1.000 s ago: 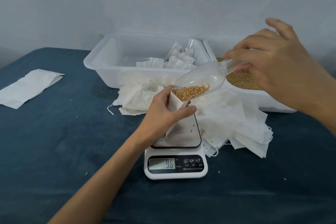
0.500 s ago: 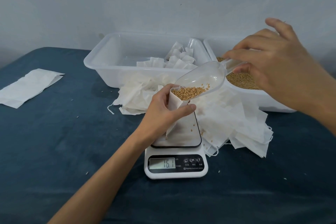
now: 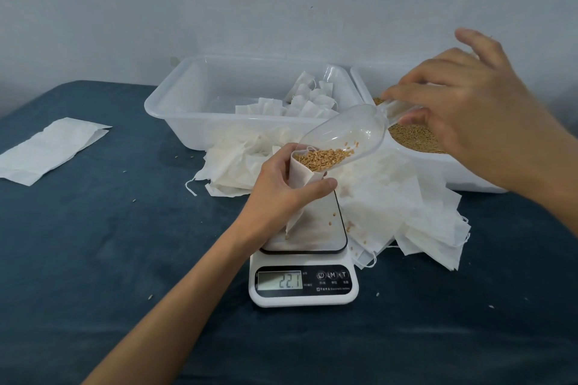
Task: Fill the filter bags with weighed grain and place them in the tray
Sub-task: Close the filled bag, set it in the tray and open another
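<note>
Change: grain [image 3: 323, 156] had slid further down the clear scoop [image 3: 344, 134] since a second earlier, and the scale readout [image 3: 289, 280] had climbed from 9.6 to 22.1.
Hidden: the filter bag [image 3: 301, 176] was largely covered by the left hand [image 3: 281, 194]; how much grain sat inside could not be seen.
Axis: the bag stood upright on the scale [image 3: 305, 259], mouth up; the scoop tilted down-left into it.
Hands: left fingers wrapped around the bag; right hand [image 3: 469, 103] pinched the scoop handle.
Surroundings: empty bags [image 3: 406, 212] were heaped behind the scale; the tray [image 3: 194, 109] with filled bags [image 3: 309, 97] and the grain tub [image 3: 444, 166] stood along the far table edge; flat bag [image 3: 50, 150] at left edge.
</note>
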